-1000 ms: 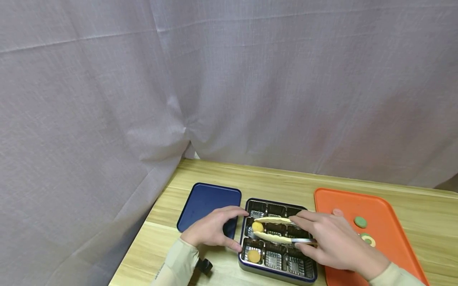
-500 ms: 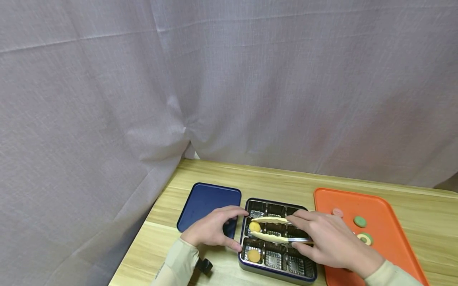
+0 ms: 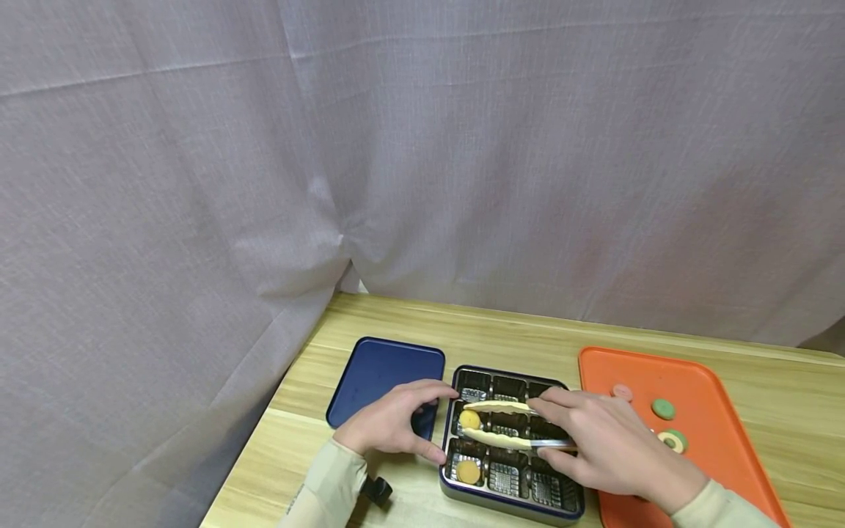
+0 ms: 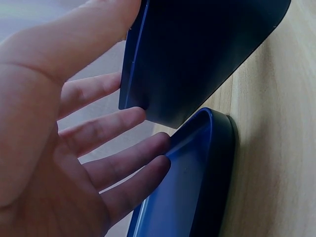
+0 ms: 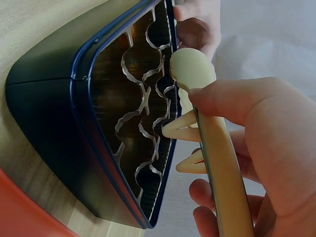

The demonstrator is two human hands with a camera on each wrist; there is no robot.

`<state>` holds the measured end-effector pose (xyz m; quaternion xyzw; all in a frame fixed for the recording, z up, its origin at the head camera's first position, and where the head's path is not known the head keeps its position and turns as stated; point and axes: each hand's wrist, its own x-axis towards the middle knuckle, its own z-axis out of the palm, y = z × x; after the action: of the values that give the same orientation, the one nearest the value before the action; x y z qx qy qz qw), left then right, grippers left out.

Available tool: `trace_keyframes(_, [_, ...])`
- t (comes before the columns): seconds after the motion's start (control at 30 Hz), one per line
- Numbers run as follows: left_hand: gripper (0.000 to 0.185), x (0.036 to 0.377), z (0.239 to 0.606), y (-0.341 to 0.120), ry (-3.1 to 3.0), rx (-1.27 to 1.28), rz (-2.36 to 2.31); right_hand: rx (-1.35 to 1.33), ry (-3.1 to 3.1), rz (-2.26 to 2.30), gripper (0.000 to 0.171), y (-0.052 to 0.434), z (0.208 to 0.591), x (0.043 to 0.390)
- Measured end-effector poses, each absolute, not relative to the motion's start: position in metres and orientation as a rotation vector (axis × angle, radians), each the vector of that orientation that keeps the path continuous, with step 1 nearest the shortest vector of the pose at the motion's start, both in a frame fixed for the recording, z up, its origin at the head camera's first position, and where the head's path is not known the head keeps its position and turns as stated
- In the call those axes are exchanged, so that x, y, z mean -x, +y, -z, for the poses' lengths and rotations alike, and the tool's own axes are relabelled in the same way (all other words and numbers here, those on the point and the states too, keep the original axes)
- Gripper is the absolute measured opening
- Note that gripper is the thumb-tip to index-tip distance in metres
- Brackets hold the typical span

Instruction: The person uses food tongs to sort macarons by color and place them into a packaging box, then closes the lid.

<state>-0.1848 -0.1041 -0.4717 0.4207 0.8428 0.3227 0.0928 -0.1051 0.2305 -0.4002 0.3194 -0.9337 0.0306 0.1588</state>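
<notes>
My right hand (image 3: 604, 440) grips tongs (image 3: 498, 438) with cream scalloped tips and metal arms, held over a dark blue box (image 3: 505, 500) with a divided plastic insert. Between the tips sits a small round yellow biscuit (image 3: 470, 419), inside the middle-left compartment. Another tan-yellow round biscuit (image 3: 469, 472) lies in the near-left compartment. My left hand (image 3: 396, 422) spreads its thumb and forefinger along the box's left side, tips right at the rim. In the left wrist view its other fingers extend loosely, close to the box wall (image 4: 197, 54). The right wrist view shows thumb and fingers around the tongs (image 5: 224, 168).
A dark blue lid (image 3: 383, 374) lies left of the box, partly beneath the left hand. To the right is an orange tray (image 3: 709, 455) with a pink round (image 3: 622, 392), a green round (image 3: 664, 409) and a green-and-cream ring (image 3: 673, 441). A grey curtain (image 3: 462, 183) hangs behind the table.
The tongs and the yellow biscuit between their tips shifted slightly left within the compartment, then stayed nearly still over the last half second. The left hand has kept its place.
</notes>
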Motion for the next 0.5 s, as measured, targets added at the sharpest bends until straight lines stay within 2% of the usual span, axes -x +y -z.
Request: trace_keyframes(0.5, [0.098, 0.1845, 0.4726, -0.1047, 2.467, -1.218, -0.993, -0.902, -2.643, -0.114, 0.060, 0.2383, 0.4015, 0.1013])
